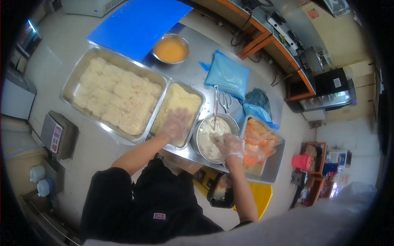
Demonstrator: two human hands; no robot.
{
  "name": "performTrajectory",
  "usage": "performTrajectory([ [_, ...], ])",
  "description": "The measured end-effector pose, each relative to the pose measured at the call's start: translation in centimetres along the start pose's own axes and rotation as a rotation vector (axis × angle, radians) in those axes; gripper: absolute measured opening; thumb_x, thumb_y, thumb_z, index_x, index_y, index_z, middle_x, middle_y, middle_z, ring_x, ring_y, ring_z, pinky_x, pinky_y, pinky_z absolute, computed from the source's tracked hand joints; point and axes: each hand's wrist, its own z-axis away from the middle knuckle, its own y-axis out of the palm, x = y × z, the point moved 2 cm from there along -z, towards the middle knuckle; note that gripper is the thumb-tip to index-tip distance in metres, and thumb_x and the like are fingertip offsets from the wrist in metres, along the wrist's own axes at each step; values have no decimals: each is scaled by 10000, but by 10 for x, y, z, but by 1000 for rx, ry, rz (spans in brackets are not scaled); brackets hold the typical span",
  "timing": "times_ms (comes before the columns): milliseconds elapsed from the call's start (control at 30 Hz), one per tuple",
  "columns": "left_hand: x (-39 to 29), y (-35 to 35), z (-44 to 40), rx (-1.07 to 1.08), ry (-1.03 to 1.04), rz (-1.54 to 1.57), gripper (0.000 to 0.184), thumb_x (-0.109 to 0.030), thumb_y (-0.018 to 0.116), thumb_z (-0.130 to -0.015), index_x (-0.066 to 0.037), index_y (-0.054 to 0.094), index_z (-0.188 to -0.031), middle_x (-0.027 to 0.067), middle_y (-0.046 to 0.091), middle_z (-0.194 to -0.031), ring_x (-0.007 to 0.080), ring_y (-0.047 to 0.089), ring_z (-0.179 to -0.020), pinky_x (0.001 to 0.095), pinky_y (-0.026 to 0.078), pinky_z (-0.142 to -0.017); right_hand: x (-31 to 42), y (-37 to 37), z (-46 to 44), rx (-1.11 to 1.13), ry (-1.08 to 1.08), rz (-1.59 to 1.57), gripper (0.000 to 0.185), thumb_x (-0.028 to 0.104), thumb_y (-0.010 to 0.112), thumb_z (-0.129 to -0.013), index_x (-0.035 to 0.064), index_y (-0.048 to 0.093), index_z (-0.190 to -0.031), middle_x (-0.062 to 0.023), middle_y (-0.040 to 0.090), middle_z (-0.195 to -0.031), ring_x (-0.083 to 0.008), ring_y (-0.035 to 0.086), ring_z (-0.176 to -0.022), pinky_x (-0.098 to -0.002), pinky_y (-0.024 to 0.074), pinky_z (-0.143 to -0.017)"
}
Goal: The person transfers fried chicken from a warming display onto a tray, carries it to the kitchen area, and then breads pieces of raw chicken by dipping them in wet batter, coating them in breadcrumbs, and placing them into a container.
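Note:
My left hand (176, 125), in a clear plastic glove, lies palm down with its fingers spread on the pale yellow breadcrumbs (182, 100) in a small metal tray (202, 96). My right hand (230, 146), also gloved, reaches into a round metal bowl (196, 146) of whitish batter (207, 135). Batter coats its fingers, so I cannot tell whether they hold anything. A long-handled utensil (216, 100) leans in that bowl. On the left, a large metal tray (69, 88) holds several crumb-coated flat pieces (119, 94).
Right of the bowl, a grey tub (273, 174) contains orange-tinted pieces and plastic film. Behind are scissors (225, 101), a blue bag (227, 74), a bowl of orange liquid (171, 49) and a blue board (135, 24). A scale (57, 133) stands left of the metal table.

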Motion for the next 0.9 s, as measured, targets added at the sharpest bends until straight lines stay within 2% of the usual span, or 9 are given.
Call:
performTrajectory([
  [67, 14, -26, -22, 9, -96, -41, 689, -495, 326, -1007, -78, 235, -1547, 183, 182, -1611, 363, 189, -1482, 540, 98, -1194, -3, 7, 1, -55, -40, -44, 276, 316, 680, -797, 71, 691, -925, -191, 695, -895, -361, 671, -879, -482, 502, -782],
  [167, 38, -16, -52, -74, -215, -74, 691, -503, 335, -1002, -78, 255, -1542, 186, 201, -1605, 365, 199, -1479, 530, 88, -1199, -1, 3, -3, 41, 31, 25, 287, 339, 669, -813, 72, 692, -916, -193, 694, -886, -361, 674, -866, -490, 498, -782],
  [267, 32, -18, -46, -43, -213, -94, 698, -511, 335, -1001, -80, 249, -1543, 183, 208, -1603, 350, 209, -1478, 519, 89, -1201, -3, -11, 1, -22, 36, -29, 293, 348, 661, -824, 69, 691, -907, -189, 696, -884, -353, 677, -858, -482, 502, -785],
  [367, 18, -29, -20, -23, -163, 8, 708, -511, 335, -1003, -77, 220, -1550, 179, 184, -1611, 355, 178, -1485, 519, 84, -1202, -6, -15, -3, 71, 62, -41, 329, 389, 655, -835, 71, 689, -912, -186, 696, -890, -357, 677, -851, -475, 508, -777],
  [467, 3, -23, 1, 121, -108, 28, 725, -511, 347, -1001, -66, 197, -1554, 183, 157, -1616, 365, 138, -1492, 514, 74, -1203, -11, 3, -9, 33, 91, -28, 344, 411, 652, -833, 77, 693, -905, -189, 696, -899, -358, 677, -850, -470, 513, -767],
  [567, -4, -25, 26, 83, -153, 95, 748, -514, 363, -993, -51, 185, -1553, 199, 135, -1617, 389, 112, -1491, 515, 75, -1202, -19, 15, -11, -17, 3, 12, 339, 415, 649, -829, 84, 697, -887, -189, 696, -895, -359, 677, -848, -473, 513, -762],
  [667, 3, -29, 50, 49, -255, 195, 809, -506, 452, -953, -27, 183, -1548, 234, 106, -1611, 409, 101, -1488, 526, 80, -1199, -12, 8, -13, 22, 52, 19, 337, 407, 652, -826, 75, 694, -865, -180, 694, -868, -351, 679, -849, -473, 513, -765],
  [767, 5, -42, 77, 128, -362, 318, 897, -477, 563, -892, -8, 164, -1545, 269, 90, -1600, 423, 83, -1488, 513, 78, -1203, -9, 1, -15, 27, 16, 46, 360, 434, 651, -832, 77, 690, -857, -172, 689, -836, -347, 677, -834, -474, 509, -745],
  [900, 9, -42, 90, 93, -408, 397, 993, -466, 650, -829, 2, 145, -1544, 298, 88, -1587, 430, 81, -1486, 483, 124, -1206, 5, -28, -26, -75, -82, 51, 387, 461, 641, -842, 77, 686, -840, -169, 688, -847, -339, 672, -836, -465, 500, -745],
])
